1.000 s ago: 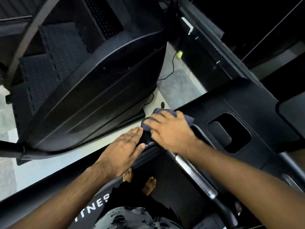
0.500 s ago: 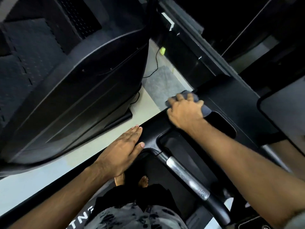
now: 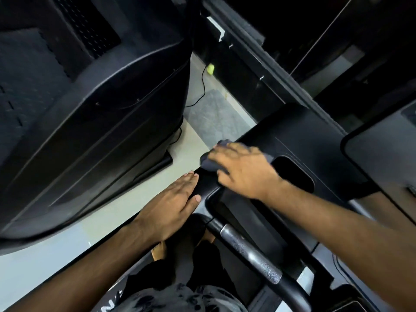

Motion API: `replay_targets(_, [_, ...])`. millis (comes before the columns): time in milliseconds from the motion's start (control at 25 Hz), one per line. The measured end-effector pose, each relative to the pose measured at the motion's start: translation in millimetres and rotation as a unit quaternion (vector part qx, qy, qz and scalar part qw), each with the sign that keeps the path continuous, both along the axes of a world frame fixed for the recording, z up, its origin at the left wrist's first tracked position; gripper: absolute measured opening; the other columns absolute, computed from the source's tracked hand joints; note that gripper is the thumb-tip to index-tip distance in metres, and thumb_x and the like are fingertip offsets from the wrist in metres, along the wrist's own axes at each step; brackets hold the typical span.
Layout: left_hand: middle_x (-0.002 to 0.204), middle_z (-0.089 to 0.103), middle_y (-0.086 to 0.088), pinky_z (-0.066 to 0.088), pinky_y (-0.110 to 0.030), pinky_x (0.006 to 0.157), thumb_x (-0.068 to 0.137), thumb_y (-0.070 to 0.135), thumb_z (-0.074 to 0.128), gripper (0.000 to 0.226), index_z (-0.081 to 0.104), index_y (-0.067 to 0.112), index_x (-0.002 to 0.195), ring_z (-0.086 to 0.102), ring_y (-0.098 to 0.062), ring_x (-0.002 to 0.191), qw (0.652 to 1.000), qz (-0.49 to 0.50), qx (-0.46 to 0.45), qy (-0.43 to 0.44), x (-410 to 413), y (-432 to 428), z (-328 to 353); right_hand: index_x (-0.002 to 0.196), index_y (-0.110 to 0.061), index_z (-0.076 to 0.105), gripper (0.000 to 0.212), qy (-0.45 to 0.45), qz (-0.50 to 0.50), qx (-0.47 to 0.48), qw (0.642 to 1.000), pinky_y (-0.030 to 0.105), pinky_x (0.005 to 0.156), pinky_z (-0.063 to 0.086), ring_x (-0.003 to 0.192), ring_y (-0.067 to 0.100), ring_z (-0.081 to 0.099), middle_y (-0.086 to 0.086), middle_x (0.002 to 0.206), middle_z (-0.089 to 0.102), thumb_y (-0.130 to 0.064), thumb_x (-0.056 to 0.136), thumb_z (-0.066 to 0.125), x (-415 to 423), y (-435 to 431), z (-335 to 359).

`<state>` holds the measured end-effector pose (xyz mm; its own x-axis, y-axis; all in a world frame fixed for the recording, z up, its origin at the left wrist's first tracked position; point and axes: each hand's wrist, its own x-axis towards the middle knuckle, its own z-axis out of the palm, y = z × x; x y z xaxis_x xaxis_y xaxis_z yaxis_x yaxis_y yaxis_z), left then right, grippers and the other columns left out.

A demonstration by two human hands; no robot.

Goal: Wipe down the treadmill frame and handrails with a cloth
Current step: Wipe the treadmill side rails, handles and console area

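Head view, itemised.

- Cloth (image 3: pixel 207 162): dark and bunched, lying on the left corner of the treadmill frame (image 3: pixel 304 136).
- Right hand (image 3: pixel 244 171): on top of the cloth, fingers stretched across it, pressing rather than pinching. It is motion-blurred.
- Left hand (image 3: pixel 173 203): flat, fingers straight and together, resting on the frame edge just beside the cloth and holding nothing.
- Handrail (image 3: pixel 251 255): its long axis runs from that corner back toward the body, starting just below the right wrist.

Judgement: the right hand is nearer and carries the cloth, so a stroke drawn bodyward along the rail would suit.
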<state>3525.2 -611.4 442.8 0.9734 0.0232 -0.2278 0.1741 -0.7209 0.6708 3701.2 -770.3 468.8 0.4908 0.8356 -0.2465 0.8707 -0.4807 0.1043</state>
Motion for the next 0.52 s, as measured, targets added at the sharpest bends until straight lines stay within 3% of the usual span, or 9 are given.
replay_targets(80, [0.162,0.003,0.012,-0.011,0.0,0.104,0.103,0.046,0.026,0.061,0.007,0.023,0.156,-0.006,0.011,0.141,1.0,-0.006,0.0,-0.001,6.3,-1.5,1.0,0.14,-0.032,0.042,0.047,-0.025,-0.193,0.003,0.981,0.052,0.101,0.042,0.137,0.025,0.042,-0.002,0.151,0.047,-0.042,0.095,0.041,45.6,0.1,13.2])
replay_targets(120, [0.162,0.002,0.012,-0.011,0.0,0.104,0.103,0.046,0.026,0.061,0.007,0.023,0.156,-0.006,0.01,0.141,1.0,-0.008,0.001,-0.001,10.3,-3.2,1.3,0.141,-0.033,0.043,0.046,-0.05,-0.233,-0.011,0.971,0.053,0.103,0.041,0.14,0.026,0.038,-0.002,0.153,0.044,-0.042,0.096,0.04,48.7,-0.1,12.5])
replay_targets(160, [0.162,0.002,0.012,-0.012,0.0,0.104,0.103,0.045,0.026,0.061,0.007,0.023,0.156,-0.006,0.01,0.141,1.0,-0.008,0.0,0.0,14.1,-5.1,1.4,0.142,-0.035,0.045,0.047,-0.078,-0.185,-0.005,0.98,0.055,0.104,0.04,0.142,0.026,0.037,-0.002,0.155,0.042,-0.043,0.096,0.038,41.9,-0.6,3.5])
replay_targets(240, [0.163,0.005,0.008,-0.012,0.0,0.104,0.103,0.044,0.028,0.061,0.009,0.021,0.156,-0.005,0.01,0.14,1.0,-0.005,-0.001,-0.007,22.5,-10.3,0.6,0.145,-0.039,0.045,0.05,-0.029,-0.016,0.006,0.999,0.056,0.104,0.039,0.144,0.025,0.038,-0.003,0.157,0.042,-0.047,0.097,0.033,4.5,-4.5,-9.4])
replay_targets(280, [0.163,0.006,0.008,-0.012,0.0,0.104,0.103,0.044,0.029,0.061,0.009,0.02,0.156,-0.005,0.01,0.139,1.0,-0.005,-0.002,-0.009,26.5,-12.3,0.2,0.148,-0.041,0.041,0.051,-0.007,0.02,-0.014,1.0,0.056,0.106,0.039,0.146,0.023,0.036,-0.005,0.16,0.038,-0.048,0.098,0.031,12.1,-9.1,-5.5])
replay_targets(320, [0.163,0.005,0.008,-0.012,0.0,0.104,0.103,0.044,0.029,0.061,0.009,0.021,0.156,-0.005,0.01,0.14,1.0,-0.004,-0.004,-0.01,30.3,-13.9,0.3,0.151,-0.043,0.034,0.052,0.009,-0.02,-0.021,1.0,0.057,0.108,0.038,0.148,0.022,0.031,-0.006,0.162,0.032,-0.049,0.1,0.03,40.4,-12.6,-1.0])
replay_targets(400, [0.162,0.003,0.011,-0.012,0.001,0.103,0.103,0.044,0.028,0.061,0.007,0.022,0.156,-0.006,0.011,0.14,1.0,-0.006,-0.008,-0.007,35.7,-14.7,1.5,0.154,-0.042,0.025,0.054,-0.018,-0.211,-0.05,0.976,0.062,0.108,0.035,0.15,0.025,0.023,-0.005,0.165,0.024,-0.045,0.101,0.033,75.5,-9.7,12.3])
replay_targets(440, [0.162,0.003,0.011,-0.012,0.001,0.103,0.103,0.044,0.029,0.061,0.008,0.022,0.156,-0.006,0.011,0.14,1.0,-0.006,-0.009,-0.006,38.6,-15.4,2.3,0.155,-0.042,0.023,0.055,-0.038,-0.243,-0.057,0.968,0.063,0.108,0.033,0.15,0.027,0.022,-0.004,0.165,0.023,-0.044,0.1,0.034,74.5,-8.1,11.1])
replay_targets(520, [0.163,0.004,0.009,-0.011,-0.001,0.105,0.103,0.044,0.029,0.062,0.008,0.021,0.156,-0.006,0.009,0.141,1.0,-0.007,-0.009,-0.009,46.2,-18.6,1.7,0.154,-0.044,0.024,0.055,-0.038,-0.113,-0.014,0.993,0.063,0.105,0.032,0.149,0.029,0.025,-0.002,0.165,0.025,-0.044,0.099,0.032,35.2,-8.5,-2.6])
